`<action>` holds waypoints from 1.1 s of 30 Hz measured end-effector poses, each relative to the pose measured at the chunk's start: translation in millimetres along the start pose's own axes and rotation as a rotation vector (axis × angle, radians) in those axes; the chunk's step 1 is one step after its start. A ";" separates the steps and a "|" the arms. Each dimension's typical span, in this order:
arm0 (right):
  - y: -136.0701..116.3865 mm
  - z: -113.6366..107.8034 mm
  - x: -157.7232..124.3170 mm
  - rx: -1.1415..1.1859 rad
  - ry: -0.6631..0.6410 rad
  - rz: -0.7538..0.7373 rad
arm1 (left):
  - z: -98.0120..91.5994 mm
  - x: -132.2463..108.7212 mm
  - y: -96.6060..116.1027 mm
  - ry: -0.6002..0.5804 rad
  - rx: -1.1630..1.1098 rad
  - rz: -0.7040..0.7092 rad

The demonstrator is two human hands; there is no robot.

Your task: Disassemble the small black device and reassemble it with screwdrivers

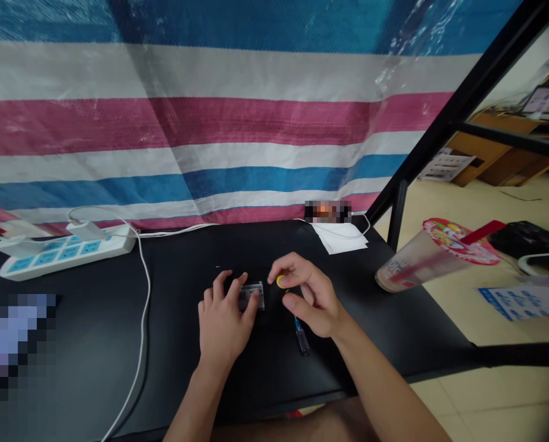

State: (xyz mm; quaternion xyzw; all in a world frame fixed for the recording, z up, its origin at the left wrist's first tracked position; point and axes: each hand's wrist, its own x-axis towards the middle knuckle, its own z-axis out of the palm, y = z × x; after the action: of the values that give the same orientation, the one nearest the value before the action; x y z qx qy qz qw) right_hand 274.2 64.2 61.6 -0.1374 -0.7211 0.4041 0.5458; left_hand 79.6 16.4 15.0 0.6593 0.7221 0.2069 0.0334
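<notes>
- the left hand [226, 316] spreads over a small clear case [258, 296] on the surface [274, 380], its thumb and fingers closed about the case and steadying it.
- the right hand [297, 288] is curled just to the right of that, its fingers gripping a small yellow piece [281, 282] at their tips; the piece looks lifted and apart from the case.
- as for progress, the case seems set in place and the yellow piece picked up, but the two are not joined; how much work remains inside the case, i cannot judge.
- a screwdriver [303, 341] lies below the right hand, dark handle toward the person, in neither hand.
- much of the case is under the left hand, so its contents are hard to make out; the yellow piece is partly covered by fingertips, and its shape is unclear.
- farther out, a white power strip [113, 245] sits at the far left, white paper [341, 238] at the back edge, and a tilted-looking drink cup [403, 264] at the right.
- the object at the left edge is blurred into blocks and cut off, and the one by the paper is blurred too.
</notes>
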 end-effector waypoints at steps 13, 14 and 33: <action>3.1 3.9 -0.4 -0.009 0.035 -0.025 | 0.2 -0.7 -2.0 0.007 0.005 0.010; 0.8 2.9 -0.7 0.014 0.016 0.005 | 0.5 -0.6 -1.8 0.013 0.007 0.011; -2.3 1.0 -2.8 0.066 -0.019 0.054 | 1.7 -1.2 -1.0 0.024 -0.001 0.012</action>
State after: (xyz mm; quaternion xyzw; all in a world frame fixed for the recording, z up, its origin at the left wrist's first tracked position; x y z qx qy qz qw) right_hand 274.9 60.5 61.2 -0.1346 -0.7087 0.4434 0.5320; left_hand 79.4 15.6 12.8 0.6612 0.7182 0.2155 0.0238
